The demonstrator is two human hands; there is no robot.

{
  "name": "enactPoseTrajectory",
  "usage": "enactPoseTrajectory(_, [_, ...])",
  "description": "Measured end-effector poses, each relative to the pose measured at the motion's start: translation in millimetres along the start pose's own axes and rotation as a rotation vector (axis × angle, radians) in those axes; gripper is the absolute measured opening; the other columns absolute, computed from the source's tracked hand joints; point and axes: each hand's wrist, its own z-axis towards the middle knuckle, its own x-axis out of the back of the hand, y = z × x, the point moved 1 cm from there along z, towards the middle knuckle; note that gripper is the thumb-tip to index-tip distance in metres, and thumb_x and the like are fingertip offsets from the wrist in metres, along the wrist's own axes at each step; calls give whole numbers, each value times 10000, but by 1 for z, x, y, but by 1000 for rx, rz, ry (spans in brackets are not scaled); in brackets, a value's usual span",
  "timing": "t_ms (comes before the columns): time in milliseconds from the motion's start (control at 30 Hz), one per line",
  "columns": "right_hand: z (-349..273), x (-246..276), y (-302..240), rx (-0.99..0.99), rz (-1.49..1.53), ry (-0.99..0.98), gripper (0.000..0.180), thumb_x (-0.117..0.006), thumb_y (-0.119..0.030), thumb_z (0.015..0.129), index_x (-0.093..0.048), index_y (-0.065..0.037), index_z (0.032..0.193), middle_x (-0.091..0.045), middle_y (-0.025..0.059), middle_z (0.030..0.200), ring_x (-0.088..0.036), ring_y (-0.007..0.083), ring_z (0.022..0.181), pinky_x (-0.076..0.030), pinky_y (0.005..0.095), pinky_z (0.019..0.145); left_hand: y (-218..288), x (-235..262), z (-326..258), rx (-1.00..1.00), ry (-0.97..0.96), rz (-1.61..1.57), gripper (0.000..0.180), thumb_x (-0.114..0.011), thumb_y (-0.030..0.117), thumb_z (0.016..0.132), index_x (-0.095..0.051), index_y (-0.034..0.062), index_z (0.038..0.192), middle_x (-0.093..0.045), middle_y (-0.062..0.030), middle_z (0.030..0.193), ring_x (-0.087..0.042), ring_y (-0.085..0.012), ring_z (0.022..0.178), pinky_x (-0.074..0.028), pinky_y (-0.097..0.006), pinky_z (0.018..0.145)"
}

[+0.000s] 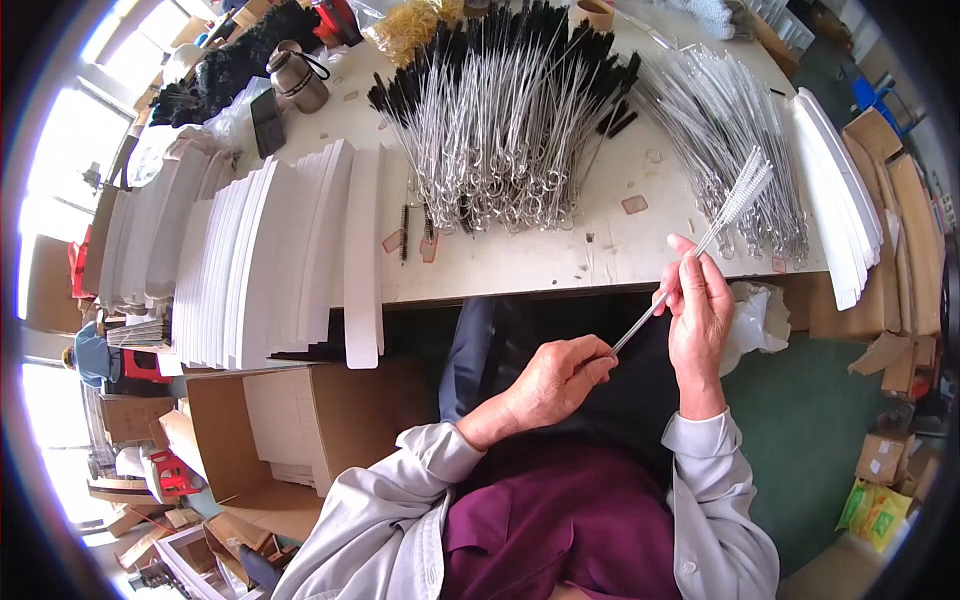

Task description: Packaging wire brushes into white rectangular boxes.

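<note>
A few thin wire-handled brushes with white bristles (745, 190) are held together at a slant in front of me, bristles up to the right. My left hand (560, 380) is closed round the lower ends of their handles, which its fingers hide. Higher up, my right hand (697, 305) pinches the wires below the bristles. Beyond it, a heap of similar white-bristled brushes (720, 130) lies on the white table (600, 265), looped ends toward me. A larger heap of black-bristled brushes (500, 130) with looped wire ends fills the table's middle.
Rows of folded white boxes (255, 265) stand at the left, one narrow white box (363, 270) jutting over the table edge. More white boxes (845, 200) lean at the right. A steel flask (298, 80) stands far left. Below sits an open cardboard carton (290, 430).
</note>
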Motion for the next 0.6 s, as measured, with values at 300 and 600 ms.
enactPoseTrajectory(300, [31, -8, 6, -60, 231, 32, 350, -489, -279, 1124, -629, 1, 1281, -503, -6, 728, -510, 87, 593, -442, 241, 490, 1, 25, 4, -20, 66, 90, 138, -647, 100, 1006, -721, -16, 1004, -709, -60, 789, -673, -108, 721, -548, -285, 655])
enactPoseTrajectory(600, [63, -13, 41, -95, 29, 61, 310, -492, -274, 1120, -648, -11, 1170, -482, -6, 693, -461, 77, 483, -377, 245, 416, 47, 147, 67, -282, 749, 959, 194, -766, 215, 880, -723, 36, 939, -694, -146, 710, -703, -317, 658, -555, -408, 646])
